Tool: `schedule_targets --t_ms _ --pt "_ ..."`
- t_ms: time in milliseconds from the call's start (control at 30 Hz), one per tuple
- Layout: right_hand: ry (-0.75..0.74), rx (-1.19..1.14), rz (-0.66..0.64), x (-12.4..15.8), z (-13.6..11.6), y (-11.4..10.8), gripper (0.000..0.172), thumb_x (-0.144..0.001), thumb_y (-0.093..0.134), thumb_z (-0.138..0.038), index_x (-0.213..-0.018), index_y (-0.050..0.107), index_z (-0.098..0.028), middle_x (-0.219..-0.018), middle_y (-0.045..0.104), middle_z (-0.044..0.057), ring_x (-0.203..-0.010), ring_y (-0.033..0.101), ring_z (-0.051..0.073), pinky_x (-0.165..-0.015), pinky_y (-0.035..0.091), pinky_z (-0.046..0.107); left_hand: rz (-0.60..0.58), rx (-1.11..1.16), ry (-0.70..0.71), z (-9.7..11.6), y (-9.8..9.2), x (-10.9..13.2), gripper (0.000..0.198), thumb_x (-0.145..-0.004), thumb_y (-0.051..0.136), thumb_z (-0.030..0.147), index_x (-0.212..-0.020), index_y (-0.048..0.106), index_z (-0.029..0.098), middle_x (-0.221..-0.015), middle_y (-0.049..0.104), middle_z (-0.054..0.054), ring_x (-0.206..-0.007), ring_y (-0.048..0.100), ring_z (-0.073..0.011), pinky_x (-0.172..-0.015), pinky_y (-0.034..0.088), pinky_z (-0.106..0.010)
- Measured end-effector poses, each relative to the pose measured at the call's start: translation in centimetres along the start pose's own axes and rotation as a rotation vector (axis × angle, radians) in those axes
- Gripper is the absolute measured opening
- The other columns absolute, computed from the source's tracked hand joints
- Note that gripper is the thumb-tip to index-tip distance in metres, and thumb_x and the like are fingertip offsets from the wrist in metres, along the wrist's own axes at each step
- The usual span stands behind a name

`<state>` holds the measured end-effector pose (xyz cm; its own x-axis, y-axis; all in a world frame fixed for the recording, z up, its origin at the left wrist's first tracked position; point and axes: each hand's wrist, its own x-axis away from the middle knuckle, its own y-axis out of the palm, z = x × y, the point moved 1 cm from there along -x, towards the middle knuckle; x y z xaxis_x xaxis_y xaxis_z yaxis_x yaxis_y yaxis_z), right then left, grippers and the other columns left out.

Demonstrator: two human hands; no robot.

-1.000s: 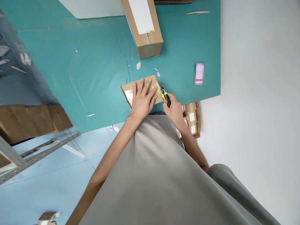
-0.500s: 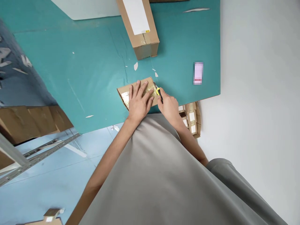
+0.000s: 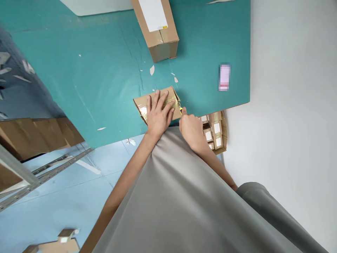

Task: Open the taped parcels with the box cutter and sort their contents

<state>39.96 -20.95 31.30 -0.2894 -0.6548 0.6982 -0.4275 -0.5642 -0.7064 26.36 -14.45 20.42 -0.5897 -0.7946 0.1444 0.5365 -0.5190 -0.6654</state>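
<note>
The green surface [image 3: 105,66] is spread across the upper part of the view. At its 12 o'clock edge a long brown carton [image 3: 156,30], marked with a white label, is set. Beyond the near edge, at 4 o'clock from the small cardboard box, a carton of little labelled boxes [image 3: 224,130] can be partly seen. The small cardboard box [image 3: 176,105], taped across its top, is placed near the near edge of the surface, directly under the left hand [image 3: 158,114]. Of the two hands, the left is laid flat with fingers spread, pressed on the box without being wrapped around it; the right hand [image 3: 191,128], at 4 o'clock, is curled tightly around a cutter. At 2 o'clock a pinkish item [image 3: 224,77] is blurred by pixelation. The cutter [image 3: 181,110], mostly hidden by the fingers, is held at the box's 3 o'clock edge. White scraps [image 3: 152,70] are scattered toward 12 o'clock.
</note>
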Motion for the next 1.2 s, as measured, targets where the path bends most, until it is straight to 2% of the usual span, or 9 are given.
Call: schedule_targets --t_ms 200,433,567,633,733,900,1000,1100,1200 --pt "-0.006 -0.002 -0.001 -0.2 0.3 0.1 0.062 -0.114 0.037 -0.009 -0.174 0.050 -0.003 -0.121 0.086 0.029 -0.116 0.085 0.038 -0.097 0.066 0.045 -0.013 -0.005 -0.062 0.2 -0.3 -0.3 0.051 -0.111 0.056 0.069 -0.147 0.075 0.039 -0.185 0.049 0.002 -0.184 0.015 -0.0314 -0.152 0.003 -0.066" --pt "-0.021 -0.058 -0.050 2.3 2.1 0.5 0.056 -0.116 0.045 -0.015 -0.170 0.058 -0.007 -0.121 0.086 0.027 -0.114 0.085 0.038 -0.099 0.064 0.047 -0.023 -0.102 -0.045 -0.2 0.0 0.4 0.051 -0.114 0.053 0.063 -0.155 0.072 0.039 -0.186 0.048 0.002 -0.184 0.016 -0.0315 -0.151 0.005 -0.064" --pt "-0.055 -0.171 0.093 2.9 4.8 -0.5 0.057 -0.118 0.048 -0.029 -0.174 0.057 -0.018 -0.111 0.087 0.018 -0.100 0.084 0.037 -0.094 0.064 0.045 0.077 -0.107 0.010 -2.1 -0.1 1.0 0.056 -0.112 0.061 0.059 -0.164 0.064 0.038 -0.185 0.051 -0.007 -0.182 0.026 -0.0351 -0.149 0.011 -0.069" --pt "-0.026 -0.236 0.261 0.5 7.3 0.4 0.063 -0.119 0.047 -0.039 -0.179 0.049 -0.021 -0.118 0.086 0.018 -0.101 0.083 0.038 -0.094 0.064 0.047 0.147 -0.109 0.003 -3.3 -0.3 1.5 0.062 -0.113 0.059 0.061 -0.167 0.061 0.030 -0.183 0.052 -0.014 -0.181 0.030 -0.0372 -0.148 0.016 -0.067" --pt "0.025 -0.303 0.465 -7.0 11.5 3.8 0.067 -0.118 0.043 -0.045 -0.180 0.046 -0.019 -0.137 0.080 0.023 -0.115 0.080 0.040 -0.100 0.063 0.051 0.275 -0.137 -0.044 -5.4 -0.9 3.0 0.067 -0.115 0.053 0.066 -0.165 0.062 0.022 -0.181 0.051 -0.020 -0.179 0.033 -0.0387 -0.147 0.022 -0.063" --pt "0.212 -0.338 0.323 -19.3 16.0 9.7 0.071 -0.114 0.047 -0.035 -0.177 0.042 -0.003 -0.149 0.069 0.034 -0.125 0.075 0.044 -0.109 0.059 0.058 0.425 -0.170 -0.144 -8.8 -2.8 6.3 0.077 -0.111 0.050 0.077 -0.162 0.064 0.020 -0.182 0.044 -0.024 -0.177 0.034 -0.0418 -0.146 0.022 -0.063" --pt "0.219 -0.311 0.333 -21.1 16.5 10.6 0.070 -0.112 0.052 -0.030 -0.175 0.043 -0.003 -0.159 0.061 0.035 -0.143 0.066 0.045 -0.119 0.055 0.060 0.441 -0.118 -0.209 -10.3 -3.9 8.3 0.086 -0.108 0.050 0.085 -0.167 0.061 0.022 -0.182 0.042 -0.023 -0.175 0.037 -0.0412 -0.144 0.027 -0.060" --pt "0.080 -0.399 0.395 -20.7 15.0 10.6 0.058 -0.110 0.055 -0.028 -0.164 0.059 -0.007 -0.163 0.061 0.031 -0.153 0.059 0.040 -0.131 0.046 0.060 0.502 -0.073 -0.261 -11.6 -4.7 9.9 0.089 -0.108 0.046 0.088 -0.169 0.059 0.025 -0.178 0.048 -0.021 -0.170 0.045 -0.0383 -0.142 0.034 -0.057" --pt "-0.042 -0.783 0.162 -19.9 11.0 11.2 0.044 -0.113 0.056 -0.042 -0.143 0.074 -0.014 -0.140 0.079 0.023 -0.133 0.073 0.034 -0.123 0.056 0.056 0.585 -0.002 -0.330 -12.9 -5.4 11.5 0.088 -0.107 0.050 0.089 -0.163 0.065 0.023 -0.166 0.059 -0.021 -0.161 0.055 -0.0371 -0.137 0.043 -0.055"
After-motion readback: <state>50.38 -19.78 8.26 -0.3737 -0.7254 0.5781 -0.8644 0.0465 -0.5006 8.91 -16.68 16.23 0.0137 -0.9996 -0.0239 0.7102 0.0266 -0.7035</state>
